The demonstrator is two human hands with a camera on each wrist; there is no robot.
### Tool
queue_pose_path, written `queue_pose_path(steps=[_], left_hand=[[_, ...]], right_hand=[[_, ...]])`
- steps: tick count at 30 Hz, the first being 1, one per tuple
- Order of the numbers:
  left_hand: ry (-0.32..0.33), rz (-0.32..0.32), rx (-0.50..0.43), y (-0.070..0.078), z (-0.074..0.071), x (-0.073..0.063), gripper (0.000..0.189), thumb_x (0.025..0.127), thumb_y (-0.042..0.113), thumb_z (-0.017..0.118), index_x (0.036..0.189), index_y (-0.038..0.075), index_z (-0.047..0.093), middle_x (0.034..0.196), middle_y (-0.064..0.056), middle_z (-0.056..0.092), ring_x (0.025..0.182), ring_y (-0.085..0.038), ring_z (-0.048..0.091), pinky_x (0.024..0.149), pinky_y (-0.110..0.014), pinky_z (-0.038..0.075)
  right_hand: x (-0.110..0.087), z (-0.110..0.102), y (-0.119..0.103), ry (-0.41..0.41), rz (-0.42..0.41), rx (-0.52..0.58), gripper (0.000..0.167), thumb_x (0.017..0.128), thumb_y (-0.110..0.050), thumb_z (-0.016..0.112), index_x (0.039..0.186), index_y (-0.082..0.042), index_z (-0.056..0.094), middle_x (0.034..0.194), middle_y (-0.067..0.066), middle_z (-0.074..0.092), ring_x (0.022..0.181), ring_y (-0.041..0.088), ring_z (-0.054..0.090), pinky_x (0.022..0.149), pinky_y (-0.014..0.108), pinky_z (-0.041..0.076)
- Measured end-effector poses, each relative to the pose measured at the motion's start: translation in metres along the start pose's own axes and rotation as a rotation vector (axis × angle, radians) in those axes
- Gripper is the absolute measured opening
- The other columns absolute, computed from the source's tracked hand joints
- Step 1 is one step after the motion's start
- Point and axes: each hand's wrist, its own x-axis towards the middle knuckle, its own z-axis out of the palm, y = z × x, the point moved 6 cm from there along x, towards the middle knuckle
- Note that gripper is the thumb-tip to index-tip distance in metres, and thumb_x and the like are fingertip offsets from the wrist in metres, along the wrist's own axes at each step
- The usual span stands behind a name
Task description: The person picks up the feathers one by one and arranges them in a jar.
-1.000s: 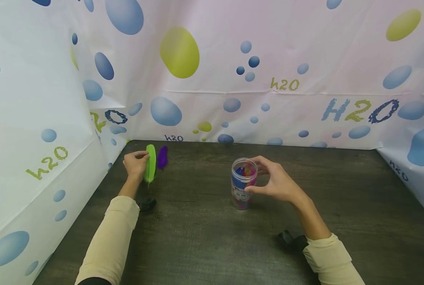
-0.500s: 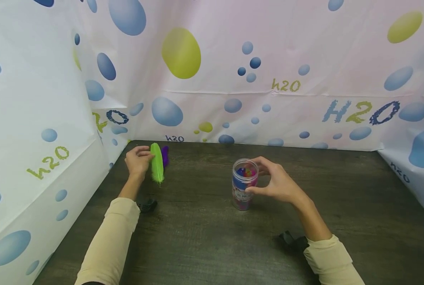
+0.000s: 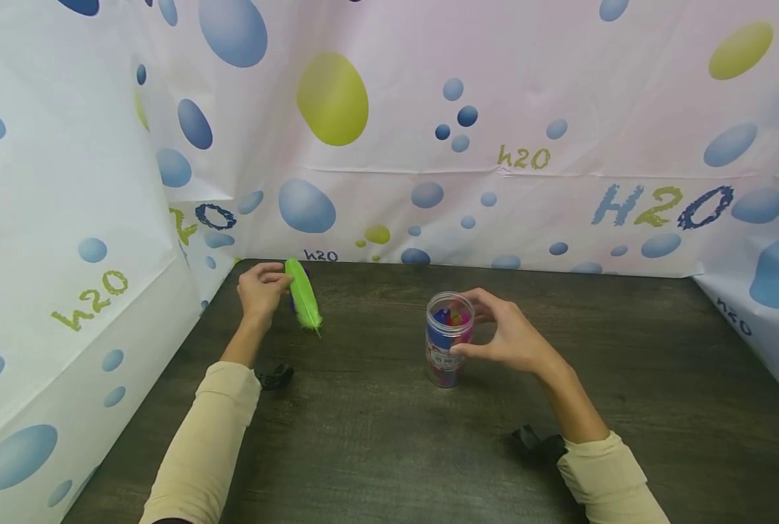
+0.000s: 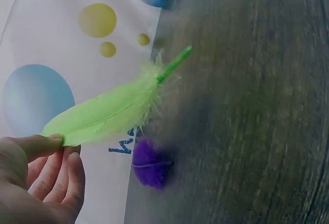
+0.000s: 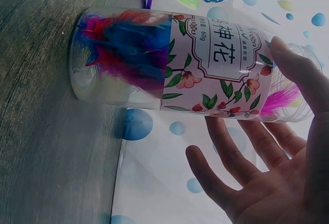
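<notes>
My left hand (image 3: 260, 295) pinches a bright green feather (image 3: 305, 297) by its soft tip between thumb and fingers. The feather's quill end points away from the hand, over the dark table. Below it a small purple feather (image 4: 150, 166) lies on the tabletop, mostly covered by the green one in the head view. Standing upright near the table's middle is a clear, open-topped jar (image 3: 443, 356) with a flowered label (image 5: 218, 70). Blue, red and pink feathers (image 5: 123, 44) fill part of it. My right hand (image 3: 510, 335) holds the jar near its top, thumb in front, fingers behind.
The dark wood-grained table (image 3: 376, 437) meets a white sheet (image 3: 389, 109) with printed blue and green drops at the back and sides. Black wrist-worn devices (image 3: 276, 376) show under both forearms.
The left hand has carried the green feather a little to the right and away, tilting its lower end rightward across the purple feather. The right hand and jar have stayed put.
</notes>
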Motion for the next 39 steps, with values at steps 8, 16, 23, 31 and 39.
queue_pose_path(steps=[8, 16, 23, 31, 39], left_hand=[[-0.062, -0.065, -0.150, 0.011, 0.002, -0.004, 0.037, 0.093, -0.002, 0.074, 0.128, -0.010, 0.065, 0.086, -0.001, 0.076, 0.062, -0.003, 0.067, 0.061, -0.018, 0.057], [-0.064, -0.072, -0.175, 0.017, 0.007, -0.006, 0.037, 0.094, -0.001, 0.074, 0.128, -0.009, 0.065, 0.095, -0.009, 0.079, 0.061, -0.003, 0.065, 0.063, -0.019, 0.058], [-0.074, -0.077, -0.205, 0.018, 0.009, -0.005, 0.037, 0.094, -0.001, 0.074, 0.128, -0.008, 0.064, 0.092, -0.006, 0.079, 0.063, -0.005, 0.066, 0.070, -0.030, 0.061], [-0.110, -0.098, -0.286, 0.021, 0.013, -0.007, 0.040, 0.094, -0.001, 0.074, 0.131, -0.010, 0.061, 0.090, -0.004, 0.078, 0.063, -0.008, 0.067, 0.064, -0.023, 0.060], [-0.142, -0.085, -0.318, 0.030, 0.020, -0.010, 0.042, 0.094, -0.004, 0.073, 0.133, -0.011, 0.061, 0.079, 0.012, 0.073, 0.065, -0.006, 0.068, 0.066, -0.021, 0.060]], right_hand=[[0.000, 0.000, 0.000, 0.000, 0.003, -0.001, 0.068, 0.082, -0.013, 0.089, 0.139, 0.000, 0.054, 0.124, 0.017, 0.069, 0.113, 0.041, 0.068, 0.099, 0.066, 0.051], [0.000, 0.000, -0.001, 0.002, -0.002, -0.006, 0.068, 0.082, -0.013, 0.089, 0.139, -0.001, 0.054, 0.123, 0.016, 0.069, 0.113, 0.040, 0.068, 0.099, 0.065, 0.051], [0.000, 0.000, 0.000, 0.005, -0.004, -0.010, 0.067, 0.081, -0.013, 0.089, 0.138, -0.001, 0.054, 0.123, 0.017, 0.069, 0.113, 0.040, 0.068, 0.098, 0.066, 0.051], [0.000, 0.000, 0.000, 0.006, -0.008, -0.011, 0.068, 0.081, -0.012, 0.089, 0.139, -0.001, 0.054, 0.123, 0.017, 0.069, 0.113, 0.041, 0.068, 0.098, 0.065, 0.052], [0.001, 0.001, -0.001, 0.008, -0.015, -0.009, 0.068, 0.081, -0.012, 0.089, 0.139, -0.001, 0.054, 0.123, 0.017, 0.069, 0.112, 0.040, 0.068, 0.098, 0.065, 0.052]])
